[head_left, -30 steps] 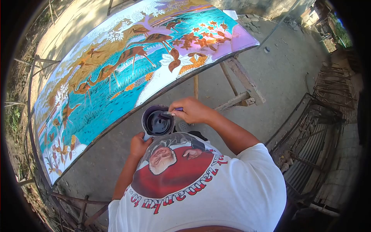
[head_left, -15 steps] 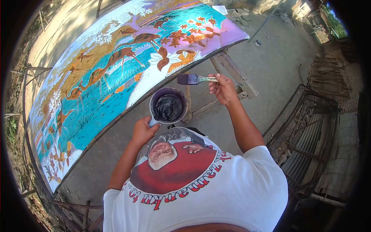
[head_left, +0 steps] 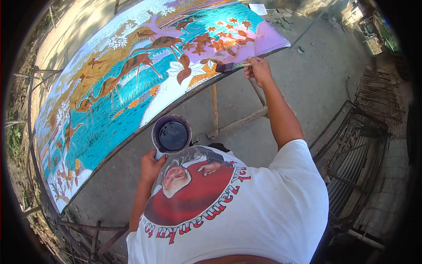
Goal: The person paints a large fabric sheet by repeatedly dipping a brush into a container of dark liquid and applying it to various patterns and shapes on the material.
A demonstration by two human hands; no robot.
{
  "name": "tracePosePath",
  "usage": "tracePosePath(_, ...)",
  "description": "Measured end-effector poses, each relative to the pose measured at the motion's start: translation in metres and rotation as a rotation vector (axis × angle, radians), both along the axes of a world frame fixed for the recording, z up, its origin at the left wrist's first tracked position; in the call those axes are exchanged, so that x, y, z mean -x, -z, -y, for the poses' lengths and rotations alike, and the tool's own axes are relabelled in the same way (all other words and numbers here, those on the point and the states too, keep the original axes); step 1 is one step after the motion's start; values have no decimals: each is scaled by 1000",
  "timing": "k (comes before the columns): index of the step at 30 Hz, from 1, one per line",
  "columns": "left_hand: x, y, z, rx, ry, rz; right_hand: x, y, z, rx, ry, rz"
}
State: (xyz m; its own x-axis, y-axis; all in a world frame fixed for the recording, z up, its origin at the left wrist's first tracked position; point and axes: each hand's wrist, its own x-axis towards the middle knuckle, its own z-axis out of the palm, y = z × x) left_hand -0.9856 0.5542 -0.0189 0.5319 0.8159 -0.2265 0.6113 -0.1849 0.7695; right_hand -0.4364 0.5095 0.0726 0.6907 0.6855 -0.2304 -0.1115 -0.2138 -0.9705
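Observation:
My right hand [head_left: 259, 70] grips the pale handle of a flat paintbrush [head_left: 233, 66]. Its dark bristles are right at the near edge of a long painted cloth [head_left: 160, 94], beside an orange dotted patch and below a lilac area. Birds, brown leaves and flowers on teal cover much of this cloth, with some white parts. In my left hand [head_left: 152, 165] is the handle of a saucepan-like pot [head_left: 190, 137], held in front of my chest. Dark purple liquid [head_left: 172, 135] fills part of it.
A dark pole [head_left: 193, 91] runs under the cloth's near edge, with wooden supports [head_left: 214, 110] below. Corrugated sheets [head_left: 349, 163] and a tangle of sticks [head_left: 380, 94] lie at the right. A small cup [head_left: 301, 49] stands on the grey ground beyond the cloth's right end.
The brush in my right hand has moved from above the pot up and right to the cloth's edge. My left hand has shifted the pot left and slightly down.

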Motion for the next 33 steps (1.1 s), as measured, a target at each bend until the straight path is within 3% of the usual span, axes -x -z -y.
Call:
tracePosePath(4,1,3,7,20,-54,6,3,20,-20,-52,-27,-22)
tracePosePath(6,0,7,7,9,-52,18,-5,22,-33,-122,220,80)
tracePosePath(7,-1,8,6,-2,-45,34,0,22,-37,-123,217,80)
tracePosePath(10,-8,-2,5,11,-32,-8,39,19,-49,-65,56,40)
tracePosePath(12,-11,-2,3,23,-30,-16,62,12,-47,28,-214,-42)
tracePosePath(13,-13,-2,2,35,-29,-22,59,12,-45,29,-216,-43)
tracePosePath(19,-7,-15,1,4,-26,16,-17,-3,-9,37,120,215)
tracePosePath(21,-3,-12,-1,-17,-27,0,-14,-4,-7,44,124,218)
tracePosePath(29,1,-12,-6,-26,-9,-67,124,23,-59,27,-106,-37)
tracePosePath(33,3,-10,-7,-54,36,-24,138,8,-61,50,-188,13)
